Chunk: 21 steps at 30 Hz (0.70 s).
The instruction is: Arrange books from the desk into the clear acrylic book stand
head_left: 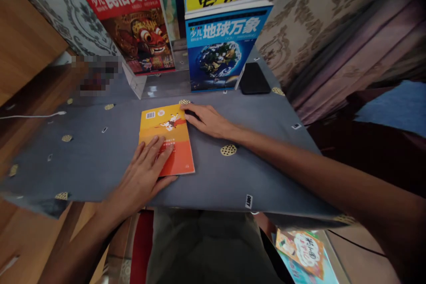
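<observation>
A thin yellow-and-orange book lies closed on the grey patterned tablecloth, its barcode side facing up. My left hand rests flat over the book's lower left part, fingers stretched out, covering some of the print. At the upper right corner my right hand touches the cover with its fingertips. Its thumb is held apart from the fingers, near the right edge of the book.
Behind stand a red book and a blue book in a clear stand. A black phone lies right of them. A white cable reaches in at left. More books sit below the table's right front edge.
</observation>
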Available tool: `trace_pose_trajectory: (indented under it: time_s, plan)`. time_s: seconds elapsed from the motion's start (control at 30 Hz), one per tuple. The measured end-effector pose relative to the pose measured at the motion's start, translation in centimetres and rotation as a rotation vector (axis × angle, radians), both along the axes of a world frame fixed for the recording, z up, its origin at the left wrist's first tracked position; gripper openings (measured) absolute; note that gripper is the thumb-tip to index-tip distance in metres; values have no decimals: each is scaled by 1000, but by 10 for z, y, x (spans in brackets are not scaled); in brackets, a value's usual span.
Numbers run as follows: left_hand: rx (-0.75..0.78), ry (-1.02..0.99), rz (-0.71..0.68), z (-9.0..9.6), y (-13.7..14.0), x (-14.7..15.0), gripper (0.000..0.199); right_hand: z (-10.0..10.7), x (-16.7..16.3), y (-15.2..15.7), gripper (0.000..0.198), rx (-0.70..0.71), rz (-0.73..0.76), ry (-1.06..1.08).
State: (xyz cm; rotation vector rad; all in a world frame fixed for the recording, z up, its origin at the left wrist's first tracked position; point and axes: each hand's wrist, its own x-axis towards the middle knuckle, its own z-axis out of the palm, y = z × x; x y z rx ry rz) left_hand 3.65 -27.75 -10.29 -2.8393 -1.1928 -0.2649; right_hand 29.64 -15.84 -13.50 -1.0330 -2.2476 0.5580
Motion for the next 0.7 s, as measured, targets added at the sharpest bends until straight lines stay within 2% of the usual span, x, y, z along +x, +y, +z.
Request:
trace_pose_trajectory:
  time_s: [0.17,0.33,0.5,0.7]
  plan:
    - [83,-11,46,-6,-5,13,64,-1,-3,0,43,14,16,11]
    - [144,29,32,-1,-8,17,57,5,1,-30,41,51,24,88]
    - [162,89,40,5,-8,20,56,14,1,-60,36,19,89,162]
    - [156,116,51,6,-8,21,56,21,-1,-75,34,-5,157,237]
